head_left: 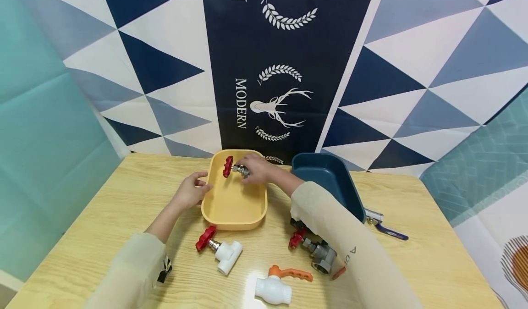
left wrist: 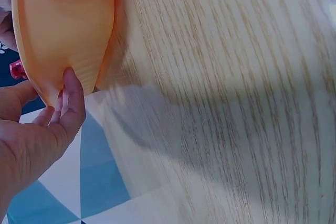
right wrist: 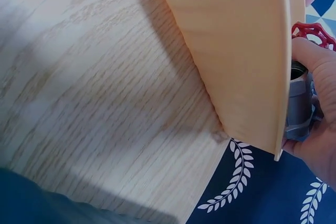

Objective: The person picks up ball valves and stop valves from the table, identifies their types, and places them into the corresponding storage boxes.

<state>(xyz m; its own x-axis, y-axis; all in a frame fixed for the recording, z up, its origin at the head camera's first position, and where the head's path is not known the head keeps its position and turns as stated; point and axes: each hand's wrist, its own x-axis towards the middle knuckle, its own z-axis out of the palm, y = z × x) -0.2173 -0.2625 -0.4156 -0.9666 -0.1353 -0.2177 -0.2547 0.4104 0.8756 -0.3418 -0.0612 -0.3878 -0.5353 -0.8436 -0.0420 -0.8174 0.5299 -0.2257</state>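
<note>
My left hand (head_left: 190, 192) holds the left side wall of a yellow plastic bin (head_left: 233, 206), with the thumb over the rim and fingers along the outside in the left wrist view. Over the far part of that bin, my right hand (head_left: 256, 169) grips a metal gate valve (right wrist: 299, 106). The valve's red handwheel (head_left: 228, 167) points left, toward the left hand. In the right wrist view, the thumb and fingers wrap the grey valve body beside the bin's rim, and the palm hides part of it.
A dark blue bin (head_left: 326, 171) stands to the right, partly behind the right sleeve. In front lie a white tee valve with red handwheel (head_left: 226, 254), a white ball valve with orange lever (head_left: 273, 290) and another metal gate valve (head_left: 323, 257). A blue-levered valve (head_left: 389, 231) lies far right.
</note>
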